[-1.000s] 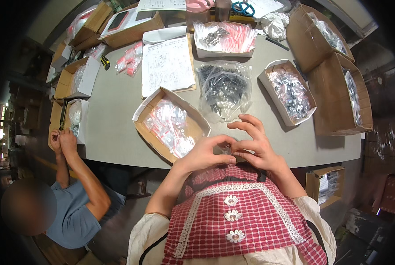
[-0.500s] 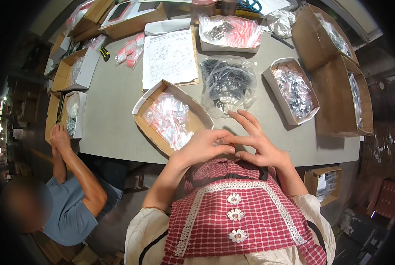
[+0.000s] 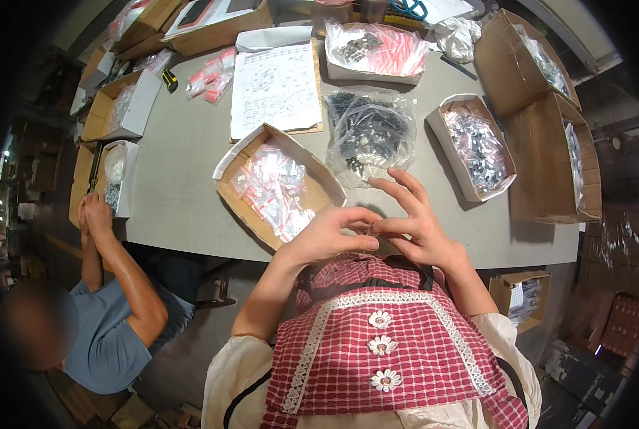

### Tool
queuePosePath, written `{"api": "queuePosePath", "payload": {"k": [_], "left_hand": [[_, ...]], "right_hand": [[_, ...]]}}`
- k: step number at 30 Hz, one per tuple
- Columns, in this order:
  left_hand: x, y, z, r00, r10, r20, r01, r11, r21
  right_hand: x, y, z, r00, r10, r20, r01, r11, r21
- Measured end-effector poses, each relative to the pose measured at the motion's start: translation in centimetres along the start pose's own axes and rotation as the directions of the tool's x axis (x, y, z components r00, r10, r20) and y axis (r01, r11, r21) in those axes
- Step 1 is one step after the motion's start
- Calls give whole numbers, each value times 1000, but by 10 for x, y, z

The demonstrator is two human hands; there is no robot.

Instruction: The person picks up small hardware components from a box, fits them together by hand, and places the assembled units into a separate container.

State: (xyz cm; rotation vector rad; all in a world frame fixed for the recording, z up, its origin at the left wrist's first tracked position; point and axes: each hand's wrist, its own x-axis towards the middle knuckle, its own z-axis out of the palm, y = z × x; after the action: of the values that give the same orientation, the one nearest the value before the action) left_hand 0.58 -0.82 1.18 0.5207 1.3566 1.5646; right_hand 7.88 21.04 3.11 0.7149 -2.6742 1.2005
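My left hand (image 3: 333, 234) and my right hand (image 3: 418, 230) meet just above the table's near edge, in front of my checked apron. Their fingertips come together around something small, perhaps a bit of clear plastic, mostly hidden by the fingers. On the right hand, the upper fingers stretch away from the pinch toward a clear plastic bag (image 3: 371, 136) of small black parts. Beside my left hand lies an open cardboard box (image 3: 237, 209) filled with small clear packets with red edges and pale pieces inside.
A white box (image 3: 459, 171) of small packets stands on the right, by larger cardboard boxes (image 3: 541, 161). Farther back are a clipboard with papers (image 3: 276, 89), a tray of red-edged bags (image 3: 373, 74) and a yellow cutter (image 3: 170, 81). On the left, a person in blue (image 3: 108, 336) works at boxes.
My right hand's fingers have shifted slightly, and its fingertips now sit closer to the left hand's. The view has moved a little. The person on the left still works with both hands together.
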Motion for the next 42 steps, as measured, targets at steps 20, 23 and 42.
{"api": "queuePosePath", "payload": {"k": [20,23,42], "left_hand": [[-1,-20,21,936,165,-310,-51,938,344],[1,-27,26,914,179,-365,-43,935,352],[32,-20,27,785,544,-295,-190,666,722]], "right_hand": [[55,111,67,945,326,17,-304,897,-322],[39,117,44,915,403,-31,-402,915,22],[-1,23,-13,848,531,1,-436,696,571]]}}
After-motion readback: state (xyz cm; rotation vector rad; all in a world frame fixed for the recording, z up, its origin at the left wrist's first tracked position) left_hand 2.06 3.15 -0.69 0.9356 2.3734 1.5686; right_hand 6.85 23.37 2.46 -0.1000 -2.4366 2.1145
